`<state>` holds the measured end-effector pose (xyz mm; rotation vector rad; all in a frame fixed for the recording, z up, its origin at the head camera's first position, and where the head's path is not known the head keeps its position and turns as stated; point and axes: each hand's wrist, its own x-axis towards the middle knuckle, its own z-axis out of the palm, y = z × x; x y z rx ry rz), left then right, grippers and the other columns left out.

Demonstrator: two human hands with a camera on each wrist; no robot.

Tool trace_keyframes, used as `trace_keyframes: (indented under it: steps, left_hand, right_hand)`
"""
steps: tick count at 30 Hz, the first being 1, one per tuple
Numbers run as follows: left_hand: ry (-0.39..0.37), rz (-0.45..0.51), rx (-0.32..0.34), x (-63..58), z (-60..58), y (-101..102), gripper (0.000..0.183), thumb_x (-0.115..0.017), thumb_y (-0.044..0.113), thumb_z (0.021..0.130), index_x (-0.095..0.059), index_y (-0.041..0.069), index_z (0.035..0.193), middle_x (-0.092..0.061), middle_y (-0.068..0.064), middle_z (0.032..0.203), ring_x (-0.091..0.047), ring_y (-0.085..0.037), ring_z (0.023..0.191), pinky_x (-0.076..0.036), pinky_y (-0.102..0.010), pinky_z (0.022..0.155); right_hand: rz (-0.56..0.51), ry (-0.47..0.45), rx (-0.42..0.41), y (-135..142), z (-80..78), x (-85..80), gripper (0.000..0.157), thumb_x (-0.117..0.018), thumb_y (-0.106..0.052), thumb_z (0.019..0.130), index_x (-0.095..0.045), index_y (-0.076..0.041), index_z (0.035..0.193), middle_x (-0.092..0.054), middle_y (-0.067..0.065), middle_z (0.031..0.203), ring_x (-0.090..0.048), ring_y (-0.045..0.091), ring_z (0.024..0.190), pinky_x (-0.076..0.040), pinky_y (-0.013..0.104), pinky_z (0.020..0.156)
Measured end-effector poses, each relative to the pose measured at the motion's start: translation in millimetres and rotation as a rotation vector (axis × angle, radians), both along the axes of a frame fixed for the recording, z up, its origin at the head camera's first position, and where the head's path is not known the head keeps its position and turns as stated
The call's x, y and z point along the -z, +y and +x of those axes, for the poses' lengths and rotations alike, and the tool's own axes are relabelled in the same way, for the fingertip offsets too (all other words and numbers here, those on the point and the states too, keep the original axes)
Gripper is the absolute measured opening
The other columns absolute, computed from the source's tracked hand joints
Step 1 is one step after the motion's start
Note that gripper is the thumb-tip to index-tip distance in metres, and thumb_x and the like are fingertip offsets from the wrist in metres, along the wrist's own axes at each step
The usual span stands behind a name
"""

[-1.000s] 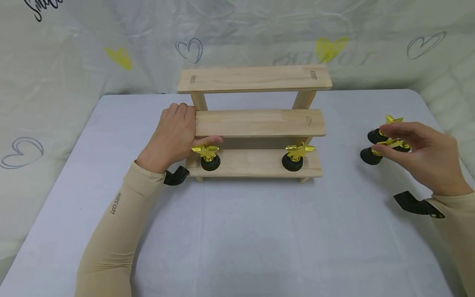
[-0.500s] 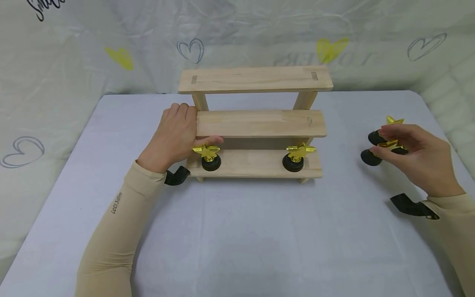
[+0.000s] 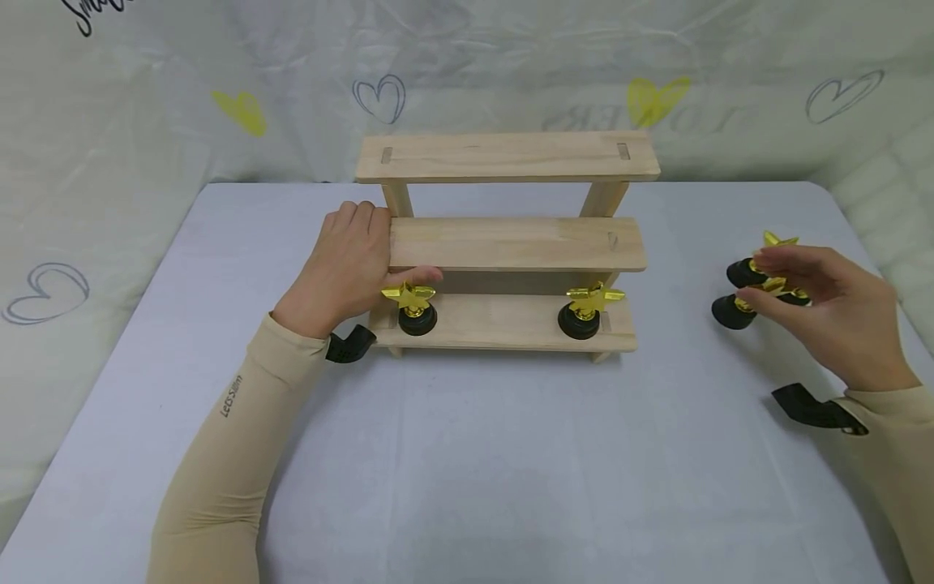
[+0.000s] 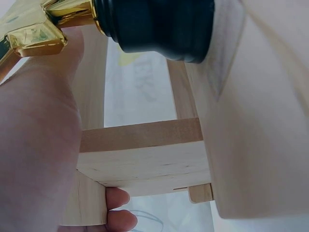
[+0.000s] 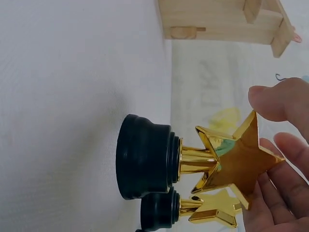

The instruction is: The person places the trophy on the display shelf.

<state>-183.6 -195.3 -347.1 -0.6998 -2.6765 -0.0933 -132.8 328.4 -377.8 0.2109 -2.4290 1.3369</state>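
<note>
My left hand (image 3: 341, 272) grips the left end of a three-step wooden display stand (image 3: 518, 243), thumb in front below the middle board; two fingertips (image 4: 120, 220) show past the wood in the left wrist view. Over at the right, my right hand (image 3: 839, 312) is around a gold star trophy (image 5: 236, 159) with a black base upright on the table. Its thumb (image 5: 277, 101) is by one star tip and its fingers lie behind the star, with no firm pinch visible. Another star trophy (image 5: 159, 210) stands beside it; the hand partly hides the group.
Two star trophies stand on the lowest board, one at the left (image 3: 417, 318) and one at the right (image 3: 580, 320). A white cloth covers the table (image 3: 481, 470). Behind it hangs a pale sheet (image 3: 496, 73) with hearts drawn on it.
The head view has shifted slightly. My left hand keeps its hold on the stand, and my right hand stays by the trophies with hardly any movement.
</note>
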Motion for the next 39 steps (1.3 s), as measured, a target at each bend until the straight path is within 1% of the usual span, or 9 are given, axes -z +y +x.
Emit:
trace_keyframes:
  steps: [6, 8, 12, 15, 19, 23, 29, 36, 39]
  left_hand:
    - [-0.013, 0.012, -0.001, 0.8, -0.1, 0, 0.092, -0.057, 0.088, 0.08, -0.054, -0.004, 0.088, -0.048, -0.016, 0.075, -0.044, -0.033, 0.071, -0.036, -0.041, 0.066]
    - [-0.01, 0.017, 0.005, 1.2, -0.1, 0, 0.093, -0.055, 0.088, 0.081, -0.054, -0.004, 0.089, -0.048, -0.016, 0.076, -0.044, -0.033, 0.071, -0.036, -0.041, 0.066]
    - [0.016, 0.019, 0.014, 1.4, -0.5, 1, 0.086, -0.067, 0.08, 0.08, -0.053, -0.004, 0.087, -0.047, -0.016, 0.074, -0.043, -0.032, 0.07, -0.035, -0.041, 0.065]
    - [0.032, 0.017, 0.019, 1.1, -1.4, 2, 0.084, -0.069, 0.078, 0.079, -0.053, -0.004, 0.086, -0.047, -0.016, 0.073, -0.043, -0.032, 0.069, -0.035, -0.04, 0.065]
    - [0.034, 0.015, 0.021, 0.5, -2.2, 3, 0.084, -0.07, 0.078, 0.079, -0.053, -0.004, 0.086, -0.047, -0.016, 0.072, -0.043, -0.032, 0.068, -0.035, -0.04, 0.065]
    - [0.039, 0.01, 0.022, 1.0, -2.3, 3, 0.083, -0.071, 0.077, 0.078, -0.053, -0.004, 0.086, -0.047, -0.016, 0.072, -0.043, -0.032, 0.068, -0.034, -0.04, 0.065]
    - [0.055, 0.019, 0.035, 2.0, -3.4, 3, 0.086, -0.066, 0.081, 0.081, -0.053, -0.004, 0.086, -0.047, -0.016, 0.072, -0.043, -0.032, 0.067, -0.034, -0.04, 0.064]
    - [0.048, 0.011, 0.031, 1.5, -4.5, 5, 0.084, -0.071, 0.078, 0.078, -0.053, -0.004, 0.086, -0.047, -0.016, 0.072, -0.043, -0.032, 0.067, -0.034, -0.04, 0.064]
    - [0.047, 0.004, 0.026, 1.1, -4.2, 5, 0.084, -0.071, 0.077, 0.078, -0.053, -0.004, 0.085, -0.047, -0.016, 0.072, -0.043, -0.032, 0.068, -0.034, -0.04, 0.064]
  right_hand:
    - [-0.014, -0.023, 0.006, 4, -1.0, 3.3, 0.053, -0.079, 0.022, 0.073, -0.067, 0.008, 0.123, -0.075, -0.019, 0.112, -0.07, -0.004, 0.099, -0.05, 0.003, 0.086]
    - [-0.016, -0.031, 0.002, 5, -1.0, 3.6, 0.052, -0.079, 0.021, 0.074, -0.067, 0.007, 0.123, -0.075, -0.019, 0.112, -0.07, -0.004, 0.1, -0.049, 0.003, 0.088]
    - [-0.005, -0.044, -0.003, 6, -1.2, 3.4, 0.049, -0.079, 0.021, 0.075, -0.067, 0.009, 0.121, -0.076, -0.018, 0.112, -0.07, -0.003, 0.098, -0.05, 0.004, 0.089]
    - [-0.029, -0.072, -0.011, 7, -0.5, 4.6, 0.049, -0.078, 0.022, 0.076, -0.066, 0.011, 0.122, -0.076, -0.016, 0.11, -0.071, -0.002, 0.096, -0.051, 0.005, 0.088]
    - [-0.023, -0.124, -0.027, 9, 1.0, 8.8, 0.051, -0.079, 0.016, 0.079, -0.066, 0.005, 0.127, -0.075, -0.019, 0.106, -0.069, -0.006, 0.098, -0.048, 0.003, 0.086]
    - [0.018, -0.132, -0.039, 10, 1.4, 10.9, 0.059, -0.08, 0.015, 0.079, -0.064, -0.002, 0.133, -0.072, -0.024, 0.106, -0.067, -0.01, 0.1, -0.045, 0.0, 0.088]
    - [0.053, -0.184, -0.006, 13, 2.2, 12.5, 0.067, -0.081, 0.011, 0.08, -0.06, -0.011, 0.14, -0.069, -0.029, 0.107, -0.064, -0.015, 0.101, -0.042, -0.004, 0.09]
    - [0.094, -0.239, 0.034, 15, 4.7, 16.2, 0.069, -0.084, 0.005, 0.081, -0.058, -0.015, 0.142, -0.066, -0.031, 0.109, -0.064, -0.019, 0.094, -0.046, 0.0, 0.073]
    - [0.09, -0.258, 0.027, 15, 6.3, 16.2, 0.075, -0.083, 0.006, 0.081, -0.054, -0.018, 0.146, -0.065, -0.031, 0.11, -0.063, -0.021, 0.095, -0.046, -0.001, 0.075]
